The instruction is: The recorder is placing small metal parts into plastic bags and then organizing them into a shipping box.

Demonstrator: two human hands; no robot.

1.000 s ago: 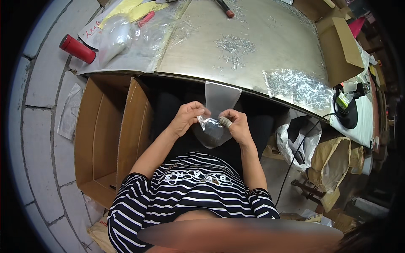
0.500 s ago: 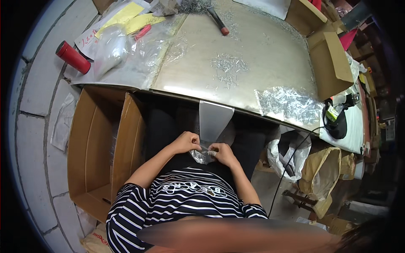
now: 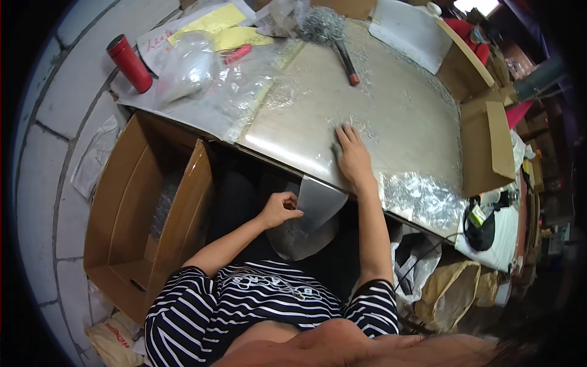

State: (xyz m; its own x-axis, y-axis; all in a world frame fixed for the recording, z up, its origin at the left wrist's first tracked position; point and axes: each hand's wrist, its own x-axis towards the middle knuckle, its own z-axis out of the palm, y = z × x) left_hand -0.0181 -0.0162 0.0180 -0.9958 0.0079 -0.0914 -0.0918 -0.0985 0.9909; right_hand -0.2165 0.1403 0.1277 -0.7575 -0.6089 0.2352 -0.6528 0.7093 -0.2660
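Observation:
My right hand (image 3: 355,160) lies on the table top (image 3: 293,122) with its fingers stretched out flat. Its fingertips touch a small scatter of thin silvery metal pieces (image 3: 367,129), nail- or screw-like, partly hidden under the hand. Over my lap, below the table's front edge, my left hand (image 3: 281,209) is half curled, thumb and fingers apart. I make out nothing between them. Beside it a greyish translucent sheet (image 3: 321,203) hangs from the table's edge down over my lap.
At the back stands a heap of metal pieces (image 3: 324,25) beside a dark tool handle with a red end (image 3: 347,64). Clear plastic (image 3: 422,199) lies front right, near an open cardboard box (image 3: 486,147). A red flask (image 3: 129,64) stands left, above a deep carton (image 3: 116,202).
My right hand has left my lap and reached forward onto the metal pieces. My left hand stays over my lap; the small clear bag between both hands is no longer in sight.

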